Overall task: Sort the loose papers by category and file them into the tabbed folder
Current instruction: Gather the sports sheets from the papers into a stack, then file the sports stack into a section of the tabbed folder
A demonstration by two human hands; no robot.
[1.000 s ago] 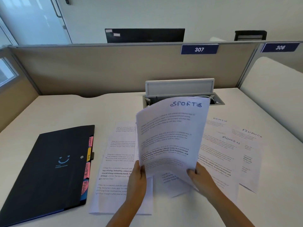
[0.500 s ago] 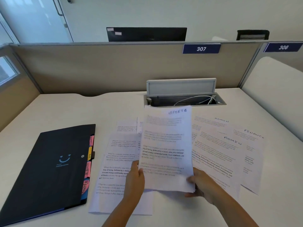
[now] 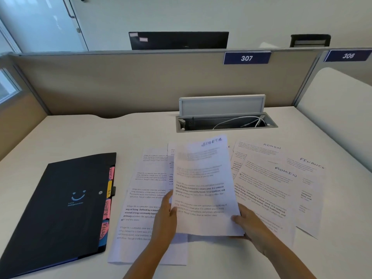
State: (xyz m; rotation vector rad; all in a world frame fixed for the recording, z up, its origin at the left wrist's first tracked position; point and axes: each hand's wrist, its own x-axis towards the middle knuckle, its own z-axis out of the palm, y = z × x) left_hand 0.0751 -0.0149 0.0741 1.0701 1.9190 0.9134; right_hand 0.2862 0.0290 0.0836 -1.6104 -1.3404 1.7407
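Pale desk (image 3: 60,137), beige partition (image 3: 120,83) along its back edge, open cable tray (image 3: 225,122) there. Closed black folder (image 3: 60,204) toward left edge; loose papers (image 3: 281,188) spread mid-desk. Left hand (image 3: 165,222) and right hand (image 3: 249,224) each pinch the sports sheet (image 3: 203,188) above them.

Both forearms bare, no sleeves, watch or rings.

A single head-worn camera looks forward and down from close above the desk (image 3: 60,137) (wide-angle, edges bowed); the partition (image 3: 120,83) crosses the upper frame, forearms enter bottom centre.
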